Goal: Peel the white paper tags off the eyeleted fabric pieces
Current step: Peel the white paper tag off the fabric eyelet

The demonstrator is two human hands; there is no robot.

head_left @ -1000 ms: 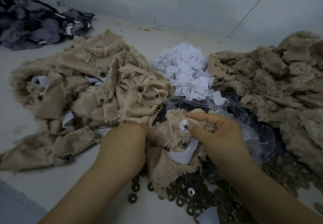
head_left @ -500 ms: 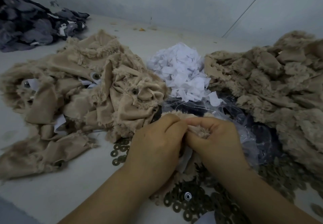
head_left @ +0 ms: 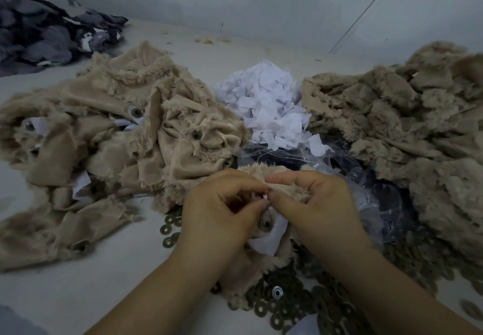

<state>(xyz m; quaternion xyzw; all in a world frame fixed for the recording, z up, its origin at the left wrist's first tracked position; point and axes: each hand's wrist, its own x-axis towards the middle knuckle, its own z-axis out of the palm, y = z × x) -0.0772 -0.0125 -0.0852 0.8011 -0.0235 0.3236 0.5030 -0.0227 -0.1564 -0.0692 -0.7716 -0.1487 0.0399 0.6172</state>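
A frayed beige fabric piece [head_left: 251, 264] with metal eyelets hangs between my hands at the front centre. A white paper tag [head_left: 269, 240] shows on it below my fingers. My left hand [head_left: 219, 212] pinches the fabric at an eyelet with curled fingers. My right hand [head_left: 311, 201] grips the same piece from the right, its thumb and forefinger meeting the left hand's fingertips. What lies between the fingertips is too small to tell.
A pile of beige eyeleted pieces with white tags [head_left: 117, 136] lies at the left. Torn white paper scraps [head_left: 266, 105] heap behind my hands. Another beige pile [head_left: 405, 125] fills the right. Dark metal washers [head_left: 292, 306] and a clear plastic bag [head_left: 371, 191] lie below; dark fabric [head_left: 44, 34] sits far left.
My left hand came up from the table beside the left pile and joined my right hand on the fabric piece. Both hands now pinch together at one eyelet.
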